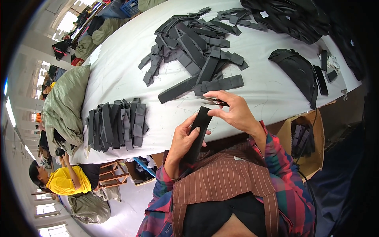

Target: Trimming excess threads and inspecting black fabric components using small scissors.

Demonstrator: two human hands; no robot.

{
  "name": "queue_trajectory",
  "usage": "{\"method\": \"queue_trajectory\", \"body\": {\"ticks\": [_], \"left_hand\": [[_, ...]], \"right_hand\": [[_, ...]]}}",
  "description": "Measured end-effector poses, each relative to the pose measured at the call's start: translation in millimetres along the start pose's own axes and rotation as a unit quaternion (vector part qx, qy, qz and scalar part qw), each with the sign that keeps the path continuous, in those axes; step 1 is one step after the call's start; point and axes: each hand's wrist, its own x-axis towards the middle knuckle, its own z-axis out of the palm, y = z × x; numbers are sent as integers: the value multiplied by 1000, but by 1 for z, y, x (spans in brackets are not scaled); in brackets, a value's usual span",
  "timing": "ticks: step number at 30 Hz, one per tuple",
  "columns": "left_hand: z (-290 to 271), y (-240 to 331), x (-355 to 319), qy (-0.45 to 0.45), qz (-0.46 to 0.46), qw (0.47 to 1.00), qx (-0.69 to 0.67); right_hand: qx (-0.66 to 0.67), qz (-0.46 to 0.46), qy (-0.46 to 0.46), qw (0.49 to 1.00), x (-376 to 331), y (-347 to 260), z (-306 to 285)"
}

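Note:
My left hand (182,139) is closed on a black fabric strip (202,118), its thumb lying across the strip's face. The strip slants upward, its top end close to my right fingertips. In my right hand (240,113) are small dark thread snips (216,102), held just above that end with the blades pointing left. Beyond my hands, a loose heap of dark grey and black fabric strips (192,49) covers the middle of the white table (118,75). A neater row of folded strips (115,125) lies to the left of my left hand.
On the right are a black pouch (294,73), a phone (320,80) and a black fabric pile (290,21). Below the table edge stands a cardboard box (319,144) with dark pieces inside. A green sack (67,102) leans at left, near a person in yellow (65,181).

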Motion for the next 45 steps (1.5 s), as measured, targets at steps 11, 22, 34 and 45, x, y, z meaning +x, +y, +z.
{"method": "queue_trajectory", "body": {"ticks": [11, 22, 34, 45], "left_hand": [[-1, -4, 8, 73, 39, 996, -21], [2, 1, 7, 119, 103, 965, -209], [1, -6, 11, 95, 204, 973, -48], [6, -7, 8, 102, 208, 972, 19]], "right_hand": [[-45, -130, 39, 990, -23, 11, 31], [-139, -239, 67, 959, -27, 11, 40], [-50, -67, 4, 996, -18, -9, 32], [-115, -90, 23, 989, -16, -6, 38]]}}
